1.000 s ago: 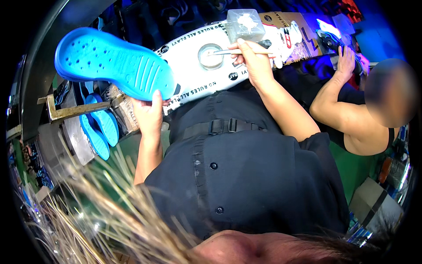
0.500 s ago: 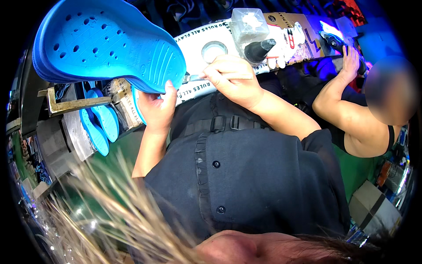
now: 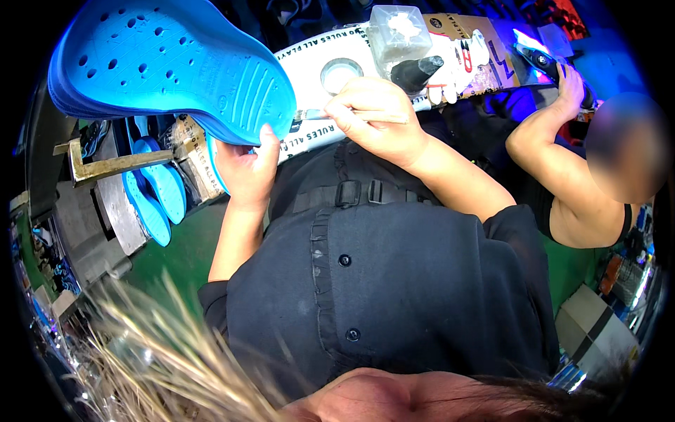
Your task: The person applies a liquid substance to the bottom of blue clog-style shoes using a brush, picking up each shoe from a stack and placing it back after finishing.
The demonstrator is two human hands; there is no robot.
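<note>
At the upper left of the frame, your left hand gripped the blue clog by its heel end, thumb up against the ribbed sole. You had swung it up from a lower, flatter tilt a second before, so the sole now filled that corner and faced you, close to your eyes. Below it, more blue soles hung against a metal stand at the left edge, just beside your wrist.

Toward the centre, your right hand was closed on a thin tool, its tip pointing left and nearly meeting the clog's edge. That hand had come back from the jar at the top of the frame, so the tool had likely been loaded and the sole brought up to receive it. I could not tell what the tip carried.

Behind your hands lay the white board, with a round tin and a dark nozzle on it.

At the upper right, a co-worker's arm reached over the same bench, well apart from your hands. Nothing stood between tool and sole.
</note>
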